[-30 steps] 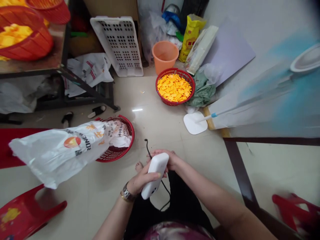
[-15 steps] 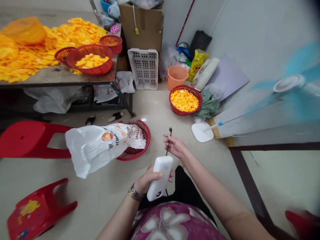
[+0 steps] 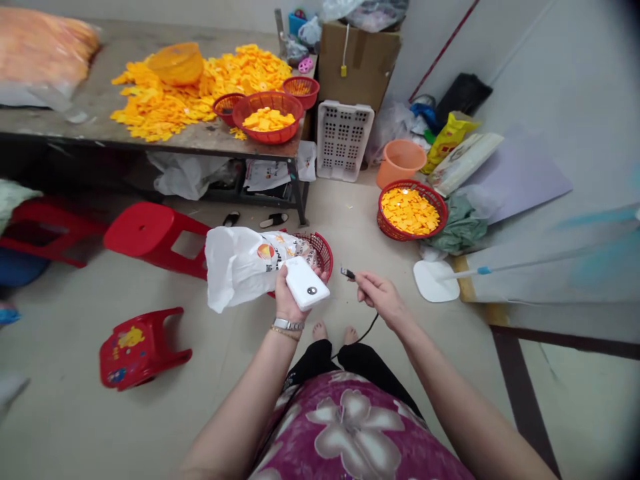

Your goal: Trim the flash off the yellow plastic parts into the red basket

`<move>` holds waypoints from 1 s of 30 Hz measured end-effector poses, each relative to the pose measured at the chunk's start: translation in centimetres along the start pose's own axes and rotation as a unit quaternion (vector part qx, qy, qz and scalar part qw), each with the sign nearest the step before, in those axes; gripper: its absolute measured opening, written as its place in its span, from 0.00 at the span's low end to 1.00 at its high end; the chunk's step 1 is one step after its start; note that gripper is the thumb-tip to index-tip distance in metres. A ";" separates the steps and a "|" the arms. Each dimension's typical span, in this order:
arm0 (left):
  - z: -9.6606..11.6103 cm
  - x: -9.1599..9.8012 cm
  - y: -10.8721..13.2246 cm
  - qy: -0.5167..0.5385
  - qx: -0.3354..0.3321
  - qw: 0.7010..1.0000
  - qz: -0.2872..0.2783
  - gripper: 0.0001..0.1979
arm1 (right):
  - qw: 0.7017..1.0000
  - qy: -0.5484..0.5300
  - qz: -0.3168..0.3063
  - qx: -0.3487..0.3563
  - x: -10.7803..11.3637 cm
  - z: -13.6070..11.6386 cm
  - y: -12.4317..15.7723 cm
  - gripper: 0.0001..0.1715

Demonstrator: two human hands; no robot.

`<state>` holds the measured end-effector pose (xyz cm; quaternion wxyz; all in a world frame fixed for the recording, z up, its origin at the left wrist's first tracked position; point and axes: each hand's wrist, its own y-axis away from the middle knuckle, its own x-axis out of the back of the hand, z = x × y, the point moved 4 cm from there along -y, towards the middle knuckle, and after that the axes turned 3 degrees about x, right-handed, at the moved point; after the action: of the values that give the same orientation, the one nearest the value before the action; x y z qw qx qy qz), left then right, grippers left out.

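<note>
Pale, glossy tiled floor (image 3: 215,387) fills the room, seen from above through my head camera. At far left, a brown work surface (image 3: 117,43) carries a loose heap of yellow pieces (image 3: 160,117). Below it on the floor are a small red stool (image 3: 131,347) and a taller red stool (image 3: 140,230). Next comes a white printed sack (image 3: 233,270), partly inside a red mesh basket (image 3: 326,252).

In front of the basket, the left hand (image 3: 286,297) grips a white device (image 3: 303,281), a rounded slab with a dark oval near one end. It tilts across the palm, thumb along one edge, fingers curled round the other. I judge it stiff, fairly light and rather slippery, so I favour a hold on both long edges.

Just right of it, apart from the device, a metal-tipped plug (image 3: 347,273) points left. The right hand (image 3: 383,297) pinches it right behind the tip; its black cable (image 3: 369,329) hangs in a curve. I expect the cable to flex and the plug to be stiff, best held by its housing.

Farther right stands a red basket of yellow pieces (image 3: 391,230).
</note>
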<state>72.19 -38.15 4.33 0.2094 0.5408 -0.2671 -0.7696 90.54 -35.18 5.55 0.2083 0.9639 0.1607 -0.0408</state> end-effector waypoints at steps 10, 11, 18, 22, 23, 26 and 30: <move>1.3 0.2 -0.2 0.019 -0.062 0.992 0.112 0.20 | 0.993 0.033 -0.105 -0.035 -4.3 0.2 1.9 0.13; 1.2 0.1 -0.1 0.016 -0.066 0.992 0.111 0.20 | 0.993 0.035 -0.106 -0.036 -4.3 0.2 2.0 0.14; 0.5 -0.5 1.6 -0.070 -0.080 0.994 0.037 0.22 | 0.995 0.031 -0.088 -0.035 -3.0 -0.9 2.5 0.16; 0.5 0.1 2.8 -0.169 -0.125 0.978 0.008 0.19 | 0.996 0.027 -0.083 -0.030 -2.1 -2.2 2.4 0.17; 0.6 0.3 3.2 -0.197 -0.138 0.971 0.002 0.19 | 0.996 0.025 -0.085 -0.029 -1.9 -2.5 2.4 0.17; 1.2 0.3 4.1 -0.270 -0.172 0.947 -0.015 0.26 | 0.995 0.021 -0.091 -0.024 -1.7 -3.1 2.5 0.16; 1.7 -0.3 5.4 -0.319 -0.200 0.926 -0.034 0.36 | 0.994 0.027 -0.102 -0.017 -1.8 -3.3 2.6 0.15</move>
<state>70.88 -41.80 8.39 0.1902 0.2223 -0.1420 -0.9456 89.73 -36.53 9.83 0.2154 0.9394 0.2648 -0.0334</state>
